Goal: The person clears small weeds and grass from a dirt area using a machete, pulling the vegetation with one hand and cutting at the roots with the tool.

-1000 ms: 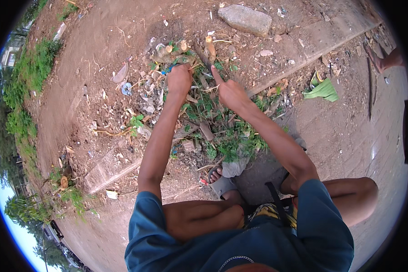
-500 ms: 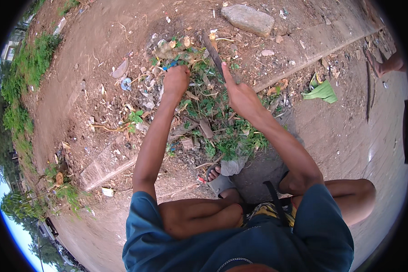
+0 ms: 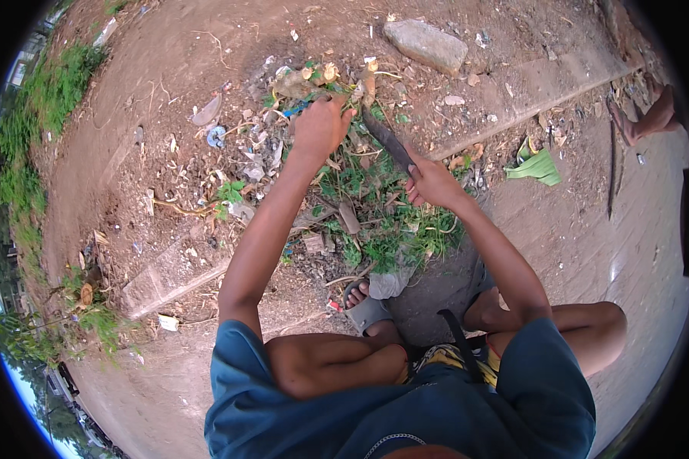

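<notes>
My right hand (image 3: pixel 434 183) is closed around the handle end of a machete (image 3: pixel 388 140). Its long dark blade slants up and left toward the cut stump (image 3: pixel 295 84), whose pale ends face up. My left hand (image 3: pixel 321 128) is closed just in front of that stump, to the left of the blade tip. Its fingers hide whatever they hold. Beside them stands a short cut stem (image 3: pixel 369 86). Below both hands, green leafy cuttings (image 3: pixel 383 206) lie mixed with wood chips and litter.
A large stone (image 3: pixel 426 46) lies at the far right of the stump. A low concrete edging (image 3: pixel 528 99) runs across the dirt. A green leaf piece (image 3: pixel 536 164) and another person's foot (image 3: pixel 628 126) are at the right. My sandalled foot (image 3: pixel 367 306) is close below the cuttings.
My left hand has moved right, closer to the blade tip. My right hand has shifted right and down, and the machete has come lower and leans more to the left.
</notes>
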Demonstrator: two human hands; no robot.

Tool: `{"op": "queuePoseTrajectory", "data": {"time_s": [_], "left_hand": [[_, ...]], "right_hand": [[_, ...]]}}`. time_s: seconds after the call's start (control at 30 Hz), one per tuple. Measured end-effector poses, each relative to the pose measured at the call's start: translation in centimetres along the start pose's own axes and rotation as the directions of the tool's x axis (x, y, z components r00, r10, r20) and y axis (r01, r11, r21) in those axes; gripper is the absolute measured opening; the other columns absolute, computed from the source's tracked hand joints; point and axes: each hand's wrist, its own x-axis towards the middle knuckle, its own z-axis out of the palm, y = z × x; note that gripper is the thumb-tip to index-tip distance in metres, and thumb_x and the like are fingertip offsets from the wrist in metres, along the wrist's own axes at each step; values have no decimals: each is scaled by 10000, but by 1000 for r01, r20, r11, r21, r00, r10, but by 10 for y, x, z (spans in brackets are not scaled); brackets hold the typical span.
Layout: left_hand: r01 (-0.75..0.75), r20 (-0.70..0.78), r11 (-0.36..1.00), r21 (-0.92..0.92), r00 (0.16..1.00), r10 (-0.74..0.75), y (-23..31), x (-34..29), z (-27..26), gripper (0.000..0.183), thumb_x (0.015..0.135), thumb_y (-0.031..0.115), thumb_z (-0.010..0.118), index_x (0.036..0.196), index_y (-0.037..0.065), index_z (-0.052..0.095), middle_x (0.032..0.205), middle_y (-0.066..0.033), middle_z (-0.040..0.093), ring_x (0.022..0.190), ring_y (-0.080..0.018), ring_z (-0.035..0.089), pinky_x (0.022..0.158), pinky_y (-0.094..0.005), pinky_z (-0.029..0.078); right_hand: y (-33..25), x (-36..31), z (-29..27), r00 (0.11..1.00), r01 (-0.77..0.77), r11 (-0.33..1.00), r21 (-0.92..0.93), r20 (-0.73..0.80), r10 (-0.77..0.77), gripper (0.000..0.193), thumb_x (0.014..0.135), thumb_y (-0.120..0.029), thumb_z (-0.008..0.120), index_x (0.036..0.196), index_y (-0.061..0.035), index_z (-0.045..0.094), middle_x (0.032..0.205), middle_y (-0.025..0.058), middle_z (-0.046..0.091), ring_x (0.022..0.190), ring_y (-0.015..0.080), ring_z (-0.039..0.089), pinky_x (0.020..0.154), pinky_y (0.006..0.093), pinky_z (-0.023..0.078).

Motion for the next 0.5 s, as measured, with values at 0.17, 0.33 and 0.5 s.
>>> {"op": "queuePoseTrajectory", "data": {"time_s": [0.17,0.33,0.5], "left_hand": [[-78,111,984,163,992,61,3,36,28,267,894,297,627,1052,84,659,1041,-199,646,975,-406,642,815,-488,535],[-60,132,982,181,991,36,-19,52,47,188,873,255,646,959,96,695,1034,-175,648,1000,-368,629,839,-470,526],[-277,119,955,-105,950,289,-47,48,46,178,877,232,644,960,92,716,1035,-154,658,1022,-331,595,873,-440,497]], "right_hand": [[-8,-5,5,999,-42,998,51,-2,43,589,978,-54,386,1529,-108,184,853,122,634,623,166,658,579,323,579],[-13,-7,3,997,63,990,-124,-28,-67,599,965,-48,402,1524,-95,191,779,153,640,605,198,660,560,352,566],[-11,3,10,951,211,936,-283,-162,-263,585,945,-64,433,1503,-81,257,695,263,616,583,356,640,589,475,509]]}}
